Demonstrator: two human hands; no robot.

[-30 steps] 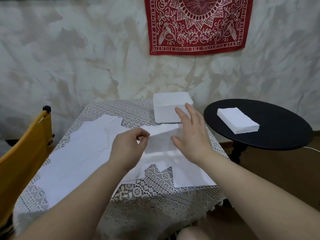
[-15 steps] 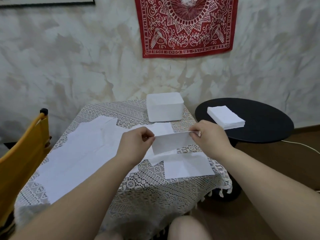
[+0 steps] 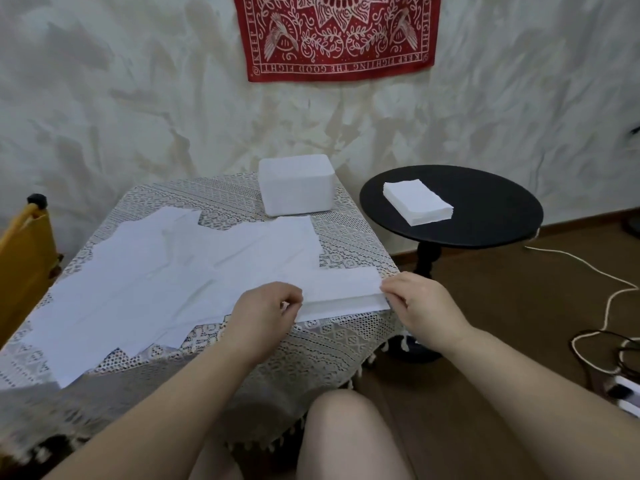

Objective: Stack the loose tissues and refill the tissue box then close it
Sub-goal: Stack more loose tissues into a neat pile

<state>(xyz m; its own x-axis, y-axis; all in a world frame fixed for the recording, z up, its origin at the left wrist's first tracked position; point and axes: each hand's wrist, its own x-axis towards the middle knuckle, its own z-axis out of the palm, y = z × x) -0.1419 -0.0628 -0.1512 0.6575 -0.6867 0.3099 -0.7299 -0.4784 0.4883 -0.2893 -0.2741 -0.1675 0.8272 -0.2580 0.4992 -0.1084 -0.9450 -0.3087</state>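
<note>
The left hand (image 3: 268, 308) and right hand (image 3: 420, 303) each pinched one end of a folded tissue (image 3: 341, 289), held flat at the near right corner of the lace-covered desk (image 3: 332, 344). Loose tissues (image 3: 156, 275) lay spread at nine o'clock from it. The white tissue box (image 3: 296, 185) stood at twelve o'clock, and a tissue stack (image 3: 417, 201) sat on the black round table (image 3: 491, 216) at two o'clock.

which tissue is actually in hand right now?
The folded tissue at the lace table's near right corner: left hand and right hand pinch its ends. The loose tissues lie spread flat, untouched.
</note>
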